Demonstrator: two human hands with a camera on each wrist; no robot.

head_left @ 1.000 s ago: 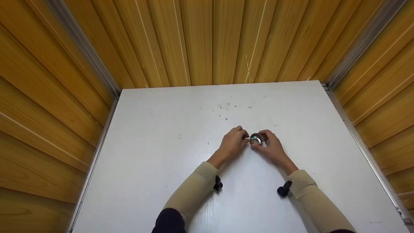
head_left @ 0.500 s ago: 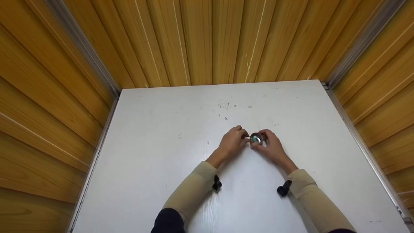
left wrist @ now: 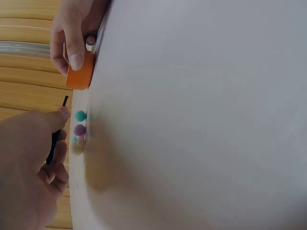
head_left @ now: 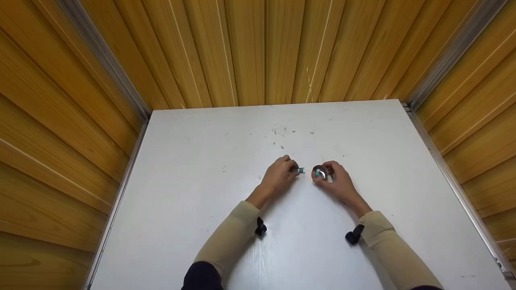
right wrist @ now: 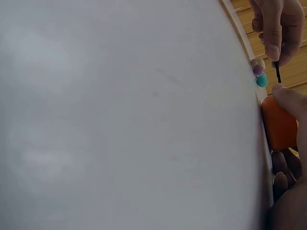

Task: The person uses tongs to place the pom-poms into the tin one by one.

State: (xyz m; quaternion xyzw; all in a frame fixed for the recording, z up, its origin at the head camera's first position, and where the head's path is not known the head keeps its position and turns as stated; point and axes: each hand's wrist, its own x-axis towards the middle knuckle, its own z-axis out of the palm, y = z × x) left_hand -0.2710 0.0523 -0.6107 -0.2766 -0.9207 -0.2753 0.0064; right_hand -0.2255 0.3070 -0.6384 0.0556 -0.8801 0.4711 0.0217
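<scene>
In the head view my left hand (head_left: 280, 174) pinches slim black tweezers (left wrist: 54, 143), their tip pointing toward the cup. Small teal, purple and beige balls lie on the table by the tip; the left wrist view shows a teal ball (left wrist: 80, 116) and a purple ball (left wrist: 79, 130) close together. My right hand (head_left: 338, 182) grips a small round cup (head_left: 315, 177), thumb on one side and fingers on the other. Its outside is orange in the wrist views, its inside shiny. Teal and whitish bits show inside it. The cup stands upright on the table.
The white tabletop (head_left: 193, 181) has dark scuff marks (head_left: 279, 131) beyond the hands. Wood-patterned walls (head_left: 258, 52) close in the back and both sides, with grey metal strips (head_left: 117, 72) at the corners. Black wrist cameras (head_left: 354, 235) hang on both sleeves.
My left hand has drawn back to the left, away from the cup, with the tweezers. Teal and whitish balls near their tip now show beside the fingers. The right hand stays on the cup.
</scene>
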